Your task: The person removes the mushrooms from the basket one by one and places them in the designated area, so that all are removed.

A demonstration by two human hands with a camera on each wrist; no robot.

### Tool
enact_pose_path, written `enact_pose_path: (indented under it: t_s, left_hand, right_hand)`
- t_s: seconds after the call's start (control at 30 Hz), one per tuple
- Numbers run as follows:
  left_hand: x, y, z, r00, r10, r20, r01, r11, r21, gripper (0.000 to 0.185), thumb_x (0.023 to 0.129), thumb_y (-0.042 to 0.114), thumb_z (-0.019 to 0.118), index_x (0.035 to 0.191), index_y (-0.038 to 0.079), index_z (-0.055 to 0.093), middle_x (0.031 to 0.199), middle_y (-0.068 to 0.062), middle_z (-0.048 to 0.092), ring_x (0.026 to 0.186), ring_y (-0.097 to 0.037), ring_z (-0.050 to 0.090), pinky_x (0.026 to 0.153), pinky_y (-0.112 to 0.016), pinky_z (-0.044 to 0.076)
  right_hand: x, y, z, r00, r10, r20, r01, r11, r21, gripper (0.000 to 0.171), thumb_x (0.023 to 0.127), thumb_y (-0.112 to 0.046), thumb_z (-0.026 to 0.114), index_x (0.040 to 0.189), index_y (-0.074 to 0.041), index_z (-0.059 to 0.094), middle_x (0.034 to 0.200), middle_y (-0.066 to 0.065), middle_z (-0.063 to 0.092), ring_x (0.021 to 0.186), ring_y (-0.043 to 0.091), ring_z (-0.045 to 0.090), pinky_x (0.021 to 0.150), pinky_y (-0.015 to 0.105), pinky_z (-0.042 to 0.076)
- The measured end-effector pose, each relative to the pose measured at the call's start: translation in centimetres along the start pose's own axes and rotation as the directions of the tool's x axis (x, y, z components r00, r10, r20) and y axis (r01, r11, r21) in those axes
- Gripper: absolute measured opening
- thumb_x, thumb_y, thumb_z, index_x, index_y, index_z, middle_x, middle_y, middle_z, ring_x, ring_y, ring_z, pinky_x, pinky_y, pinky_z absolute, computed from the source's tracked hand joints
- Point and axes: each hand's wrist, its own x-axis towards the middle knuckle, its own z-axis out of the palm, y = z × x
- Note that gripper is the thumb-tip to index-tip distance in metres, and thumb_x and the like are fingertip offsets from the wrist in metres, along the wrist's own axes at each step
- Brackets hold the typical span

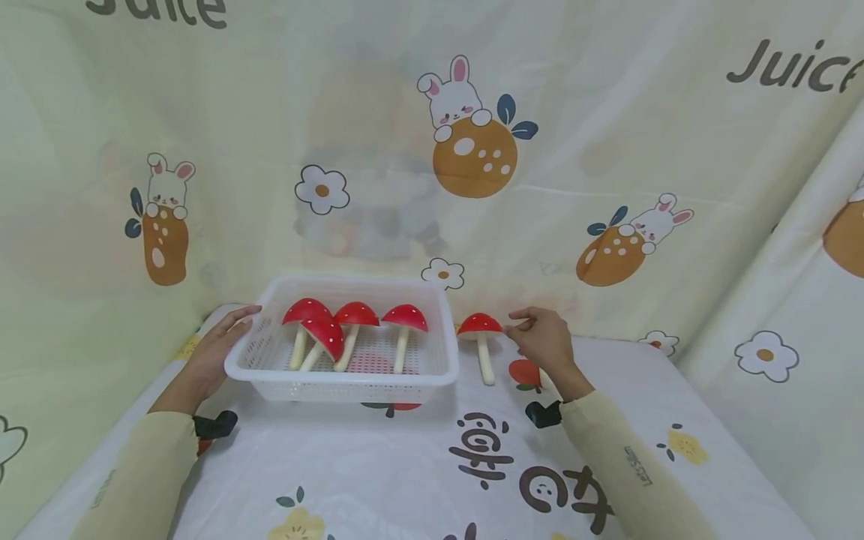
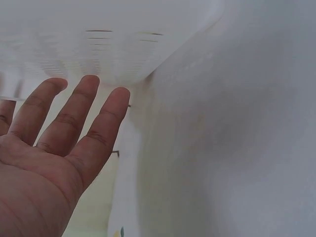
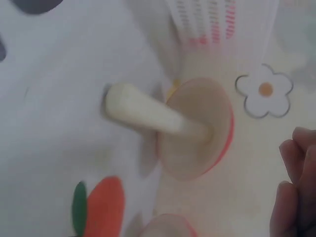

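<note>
A white plastic basket (image 1: pixel 344 390) stands on the table, holding several toy mushrooms (image 1: pixel 405 319) with red, white-dotted caps and pale stems. My left hand (image 1: pixel 219 352) rests along its left side, fingers extended; in the left wrist view the fingers (image 2: pixel 116 103) reach up beside the slotted wall. Just right of the basket lies another mushroom (image 1: pixel 481 324), its stem toward me. My right hand (image 1: pixel 543 341) is beside that cap with fingers loosely bent and nothing between them; the right wrist view shows the fingers apart from the mushroom (image 3: pixel 195 133). A further mushroom (image 3: pixel 168 228) shows at that view's bottom edge.
A white printed cloth (image 1: pixel 324 465) covers the table. Behind it hangs a pale curtain (image 1: pixel 378 112) with rabbit and flower prints, close to the basket's far side. Another pale sheet (image 1: pixel 763 420) hangs at the right.
</note>
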Motion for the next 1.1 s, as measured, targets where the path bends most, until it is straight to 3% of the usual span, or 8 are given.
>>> enact_pose_path:
  t_s: [0.33, 0.7, 0.83, 0.97, 1.1]
  left_hand:
    - [-0.8, 0.5, -0.4, 1.0, 0.005, -0.01, -0.005, 1.0, 0.009, 0.063, 0.1, 0.06, 0.036, 0.156, 0.035, 0.022, 0.162, -0.015, 0.023, 0.135, -0.04, 0.042, 0.086, -0.029, 0.058]
    - [-0.1, 0.4, -1.1, 1.0, 0.007, -0.013, -0.007, 1.0, -0.014, 0.061, 0.1, 0.059, 0.037, 0.155, 0.033, 0.027, 0.16, -0.016, 0.027, 0.123, -0.028, 0.049, 0.081, -0.026, 0.057]
    - [-0.2, 0.5, -1.2, 1.0, 0.002, -0.025, -0.002, 1.0, -0.012, 0.061, 0.101, 0.058, 0.037, 0.155, 0.032, 0.027, 0.16, -0.016, 0.028, 0.124, -0.03, 0.049, 0.081, -0.025, 0.057]
    - [-0.1, 0.4, -0.6, 1.0, 0.003, -0.026, -0.002, 1.0, 0.006, 0.062, 0.101, 0.059, 0.036, 0.155, 0.032, 0.025, 0.161, -0.014, 0.026, 0.127, -0.034, 0.048, 0.083, -0.027, 0.058]
    - [0.2, 0.0, 0.0, 1.0, -0.007, -0.028, 0.007, 1.0, 0.003, 0.063, 0.099, 0.06, 0.038, 0.155, 0.034, 0.025, 0.161, -0.011, 0.027, 0.133, -0.038, 0.046, 0.086, -0.032, 0.058]
  right_hand:
    - [-0.2, -5.9, 1.9, 0.998, -0.022, 0.066, 0.016, 0.996, 0.091, 0.033, 0.088, -0.025, 0.074, 0.118, -0.013, 0.07, 0.096, 0.011, 0.073, 0.065, 0.021, 0.066, 0.057, 0.025, 0.056]
    - [1.0, -13.8, 3.7, 0.969, -0.219, 0.111, 0.192, 0.958, 0.214, 0.033, 0.087, -0.027, 0.075, 0.114, -0.008, 0.07, 0.088, 0.009, 0.075, 0.057, 0.02, 0.065, 0.055, 0.026, 0.055]
    - [2.7, -15.6, 5.4, 0.983, -0.181, 0.035, 0.161, 0.936, 0.314, 0.038, 0.09, -0.031, 0.071, 0.121, -0.009, 0.067, 0.089, 0.009, 0.076, 0.06, 0.021, 0.068, 0.059, 0.027, 0.057]
    - [4.1, -15.0, 8.0, 0.994, -0.102, -0.047, 0.112, 0.924, 0.365, 0.04, 0.091, -0.033, 0.07, 0.123, -0.01, 0.067, 0.091, 0.009, 0.076, 0.064, 0.019, 0.069, 0.061, 0.027, 0.057]
    - [4.4, -13.8, 9.8, 1.0, -0.027, 0.007, 0.024, 0.953, 0.304, 0.04, 0.089, -0.035, 0.072, 0.122, -0.012, 0.068, 0.101, 0.009, 0.075, 0.079, 0.023, 0.071, 0.069, 0.031, 0.059]
